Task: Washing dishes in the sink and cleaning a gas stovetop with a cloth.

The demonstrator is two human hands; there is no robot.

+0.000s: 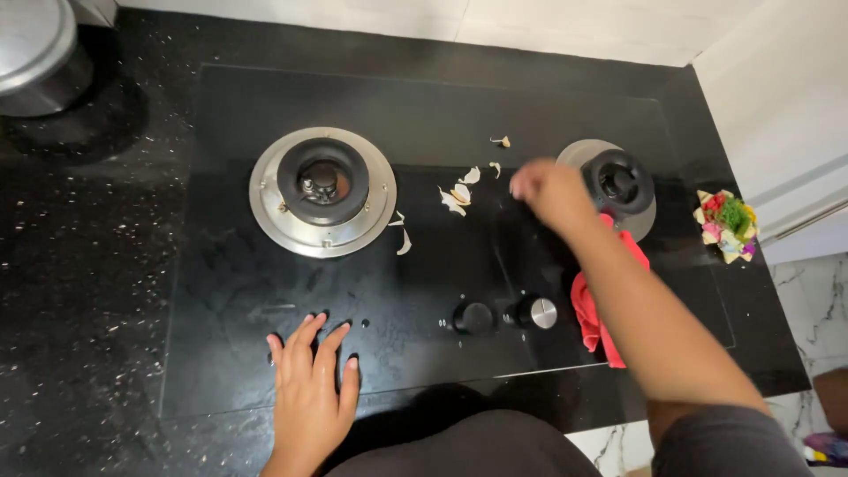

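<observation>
My left hand [311,389] lies flat, fingers spread, on the front left of a black glass stove top [265,283]. My right hand [546,190] reaches over the stove's middle with fingers bunched, slightly blurred, just right of several pale garlic peels [458,198] scattered on the glass. I cannot tell whether it pinches a peel. A red cloth [590,311] lies under my right forearm beside the right burner [620,184]. The left burner [322,187] sits on a round steel plate.
Two knobs, one black [474,316] and one steel-capped [536,312], sit at the stove's front. A steel pot [35,53] stands at the far left corner of the speckled black counter. A small offering basket with flowers [726,225] rests at the right edge.
</observation>
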